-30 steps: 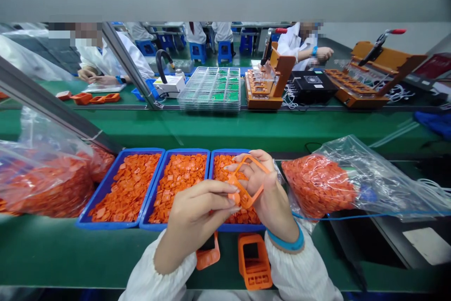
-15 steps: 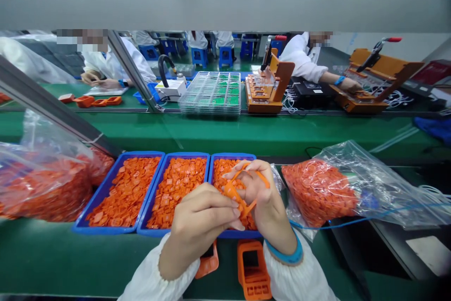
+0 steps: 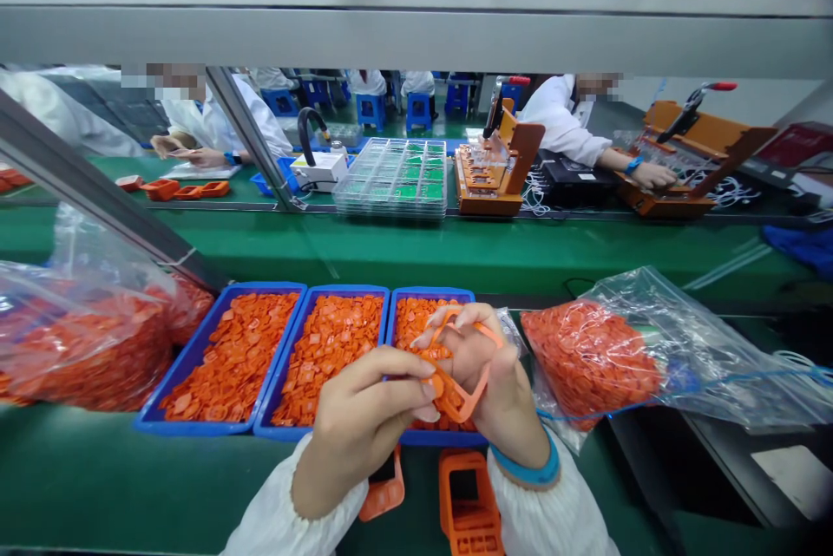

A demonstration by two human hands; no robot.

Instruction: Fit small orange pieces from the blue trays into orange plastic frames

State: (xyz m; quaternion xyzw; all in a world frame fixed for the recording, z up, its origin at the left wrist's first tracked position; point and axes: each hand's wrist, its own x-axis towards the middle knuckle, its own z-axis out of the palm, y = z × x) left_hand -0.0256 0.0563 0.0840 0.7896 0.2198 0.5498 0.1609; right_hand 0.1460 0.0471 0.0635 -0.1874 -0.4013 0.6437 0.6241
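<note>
Orange frame, between both hands

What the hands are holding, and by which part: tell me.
A hollow orange rectangular plastic frame: the right hand grips its right side, the left hand pinches its lower-left edge.

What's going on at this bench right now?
A person's right hand holds up an open orange plastic frame, and the left hand pinches at its left end; whether a separate small part is held there is hard to tell. Behind stand three blue plastic trays of small orange pieces. Two orange plastic casings lie on the green bench.
</note>
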